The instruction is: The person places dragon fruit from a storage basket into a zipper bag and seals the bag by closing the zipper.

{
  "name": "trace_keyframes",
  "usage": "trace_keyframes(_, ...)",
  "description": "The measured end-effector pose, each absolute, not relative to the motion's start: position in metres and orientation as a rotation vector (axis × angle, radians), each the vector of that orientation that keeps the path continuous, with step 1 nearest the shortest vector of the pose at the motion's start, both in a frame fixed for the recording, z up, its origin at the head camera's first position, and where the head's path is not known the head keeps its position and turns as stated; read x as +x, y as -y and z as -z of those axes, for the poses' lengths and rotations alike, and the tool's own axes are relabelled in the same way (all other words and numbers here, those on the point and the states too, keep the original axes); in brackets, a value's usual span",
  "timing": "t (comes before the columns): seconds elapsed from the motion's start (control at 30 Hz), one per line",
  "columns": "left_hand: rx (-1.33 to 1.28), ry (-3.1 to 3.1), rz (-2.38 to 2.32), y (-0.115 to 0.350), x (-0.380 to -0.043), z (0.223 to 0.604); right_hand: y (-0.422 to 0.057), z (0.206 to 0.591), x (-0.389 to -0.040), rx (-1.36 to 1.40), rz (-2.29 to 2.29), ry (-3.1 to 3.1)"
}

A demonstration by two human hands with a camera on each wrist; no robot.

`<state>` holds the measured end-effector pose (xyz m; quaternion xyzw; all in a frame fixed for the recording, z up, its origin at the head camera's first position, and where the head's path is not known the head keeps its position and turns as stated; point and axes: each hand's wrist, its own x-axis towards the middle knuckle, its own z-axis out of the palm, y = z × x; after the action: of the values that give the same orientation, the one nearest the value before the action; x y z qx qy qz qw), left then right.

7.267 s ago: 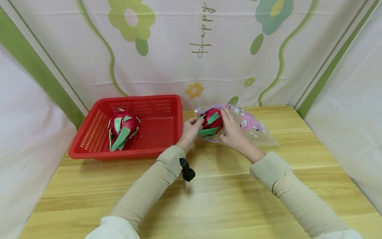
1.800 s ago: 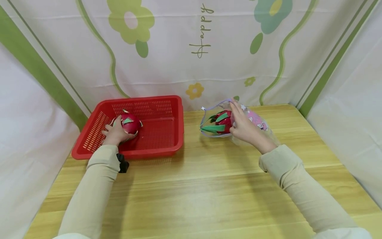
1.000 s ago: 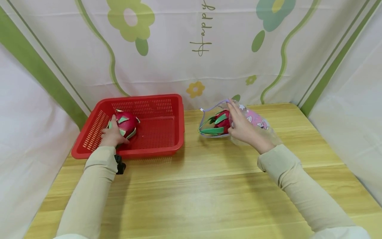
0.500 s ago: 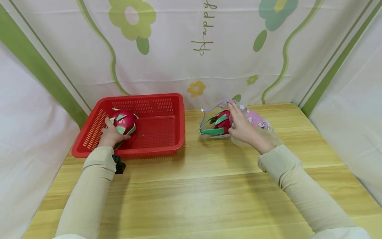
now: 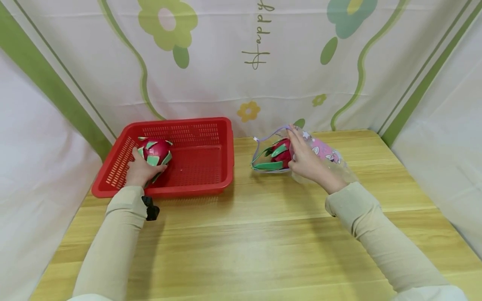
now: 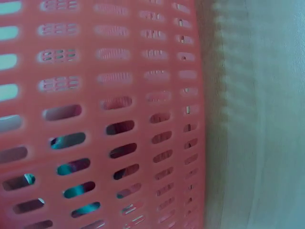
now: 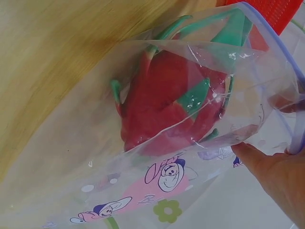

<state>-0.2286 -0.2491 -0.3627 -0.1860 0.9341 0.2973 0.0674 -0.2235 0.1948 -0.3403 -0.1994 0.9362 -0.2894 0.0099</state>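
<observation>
In the head view my left hand reaches into the red basket and grips a dragon fruit, thumb on its near side. Some of the fingers are hidden behind the fruit. My right hand holds the upper edge of a clear zip bag with a purple zip strip and pink cartoon print. Inside the bag lies a second dragon fruit, its green leaf tips toward the open mouth. The left wrist view shows mostly the slotted basket wall, with bits of green and dark red behind the slots.
Basket and bag stand side by side at the back of the wooden table. A patterned white curtain hangs directly behind them and along both sides. A small black camera is on the left wrist.
My left hand has gone from the bag leftward into the basket and taken hold of the dragon fruit there, turning it slightly. The bagged fruit sits deeper; my right hand stays on the bag.
</observation>
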Motion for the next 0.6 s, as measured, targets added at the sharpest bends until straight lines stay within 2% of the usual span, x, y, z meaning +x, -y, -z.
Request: trace_keyframes(0.6,-0.68,-2.964,-1.02,0.245,-0.231,0.3653,-0.1981,0.3405,-0.22,-0.628,0.911,-2.919)
